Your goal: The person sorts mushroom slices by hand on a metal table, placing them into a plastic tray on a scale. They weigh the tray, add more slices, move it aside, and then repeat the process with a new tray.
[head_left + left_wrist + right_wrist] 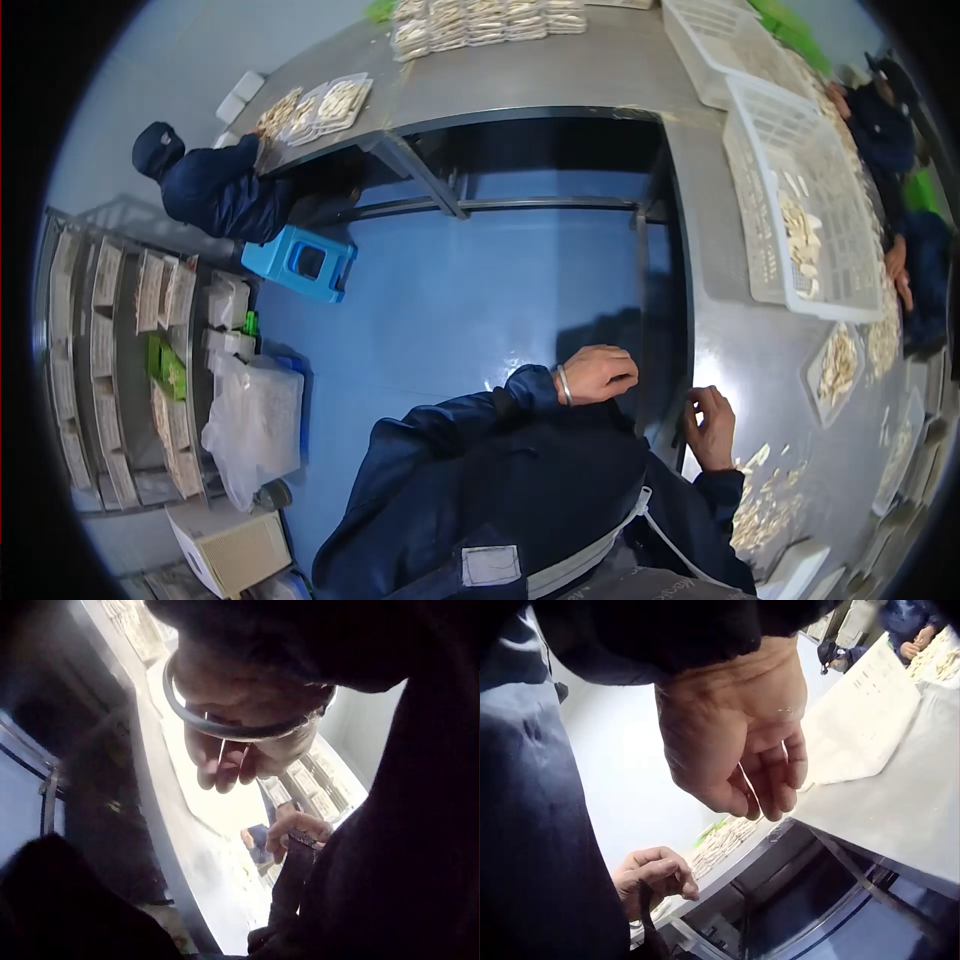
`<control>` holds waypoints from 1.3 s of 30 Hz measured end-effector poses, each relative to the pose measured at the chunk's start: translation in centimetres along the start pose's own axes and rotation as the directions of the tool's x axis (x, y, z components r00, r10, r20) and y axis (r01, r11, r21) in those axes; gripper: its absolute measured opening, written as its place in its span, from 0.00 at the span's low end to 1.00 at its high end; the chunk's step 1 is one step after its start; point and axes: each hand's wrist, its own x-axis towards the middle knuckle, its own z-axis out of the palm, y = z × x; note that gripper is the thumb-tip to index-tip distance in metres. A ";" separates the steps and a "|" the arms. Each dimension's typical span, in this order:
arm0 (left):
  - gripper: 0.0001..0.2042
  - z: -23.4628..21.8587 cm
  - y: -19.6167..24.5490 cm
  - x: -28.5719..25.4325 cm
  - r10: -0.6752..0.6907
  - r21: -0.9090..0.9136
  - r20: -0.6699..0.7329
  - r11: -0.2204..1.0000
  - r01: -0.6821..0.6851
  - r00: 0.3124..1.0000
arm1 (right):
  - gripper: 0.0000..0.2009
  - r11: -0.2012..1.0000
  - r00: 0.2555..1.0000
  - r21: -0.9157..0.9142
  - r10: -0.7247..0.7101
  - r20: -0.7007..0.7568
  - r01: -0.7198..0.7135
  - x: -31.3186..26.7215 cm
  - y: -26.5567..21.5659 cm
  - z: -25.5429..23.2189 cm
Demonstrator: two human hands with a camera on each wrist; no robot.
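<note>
In the head view my left hand point(598, 374), a pale bracelet around its wrist, hangs in front of my body over the floor. Its fingers are loosely curled around nothing. My right hand point(712, 430) hovers at the near edge of the steel table point(715, 340), fingers slightly bent and without an object. The right wrist view shows that hand's palm and relaxed fingers point(776, 776). Nearest to it on the table lie scattered pale slices point(770, 505) and a clear tray point(832, 385) with more slices.
White plastic baskets point(760, 220) line the right table, one holding pale slices. Packed trays point(485, 25) stand on the far table. One person point(215, 180) works at left, another point(885, 130) at right. A blue stool point(300, 262), racks point(110, 350) and a cardboard box point(235, 550) stand left.
</note>
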 end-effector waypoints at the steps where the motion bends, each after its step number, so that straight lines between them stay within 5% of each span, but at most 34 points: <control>1: 0.05 -0.9 -0.6 0.2 -0.013 0.020 -0.022 1.000 0.014 1.000 | 0.06 1.000 1.000 0.014 -0.020 0.015 0.020 1.6 0.1 0.2; 6: 0.04 -6.4 -3.6 2.3 -0.111 0.077 -0.142 0.989 0.122 0.984 | 0.06 0.989 0.989 0.054 -0.142 0.032 0.140 9.8 -0.2 -0.1; 9: 0.05 -9.1 -7.7 2.4 -0.291 0.050 -0.309 0.946 0.321 0.905 | 0.06 0.983 0.982 0.066 -0.175 0.068 0.171 14.2 0.2 -0.1; 13: 0.07 -18.1 -15.0 0.9 -0.562 -0.249 -0.595 0.809 0.532 0.575 | 0.06 0.982 0.979 0.081 -0.177 0.104 0.169 18.5 0.5 1.0; 14: 0.08 -20.8 -18.7 -0.5 -0.519 -0.355 -0.667 0.852 0.384 0.534 | 0.06 0.982 0.977 0.077 -0.181 0.116 0.172 19.7 0.3 1.3; 15: 0.08 -24.6 -19.7 -1.1 -0.566 -0.427 -0.693 0.821 0.378 0.446 | 0.06 0.982 0.976 0.075 -0.181 0.124 0.173 20.8 0.1 1.7; 18: 0.08 -35.0 -22.4 -2.5 -0.669 -0.631 -0.733 0.737 0.241 0.125 | 0.06 0.983 0.981 0.126 -0.152 0.121 0.137 23.9 -0.5 3.4; 20: 0.08 -41.5 -26.7 -4.7 -0.646 -0.644 -0.763 0.755 0.127 -0.024 | 0.06 0.992 0.989 0.073 -0.105 0.101 0.098 25.9 -1.2 4.8; 22: 0.09 -49.3 -32.8 -7.8 -0.718 -0.722 -0.691 0.690 0.046 -0.078 | 0.05 0.998 0.995 0.047 -0.051 0.089 0.047 28.3 -2.6 6.5; 23: 0.10 -52.2 -32.7 -6.8 -0.736 -0.756 -0.651 0.649 0.078 -0.184 | 0.05 0.999 0.996 0.034 -0.021 0.087 0.018 29.5 -3.4 7.6; 26: 0.11 -60.7 -40.1 -8.5 -0.740 -0.761 -0.632 0.649 0.003 -0.229 | 0.04 0.999 0.996 -0.001 0.051 0.067 -0.051 33.3 -6.8 10.9; 31: 0.11 -69.7 -49.5 -8.7 -0.691 -0.763 -0.617 0.642 0.074 -0.378 | 0.04 0.991 0.990 0.043 0.124 0.063 -0.127 38.6 -13.2 14.0; 34: 0.14 -72.2 -53.1 -9.5 -0.644 -0.786 -0.615 0.549 0.285 -0.454 | 0.04 0.993 0.990 -0.017 0.121 0.075 -0.120 41.0 -14.6 14.6; 39: 0.17 -73.9 -55.6 -11.0 -0.652 -0.797 -0.591 0.563 0.219 -0.475 | 0.04 0.989 0.987 -0.047 0.142 0.071 -0.139 44.8 -16.3 14.3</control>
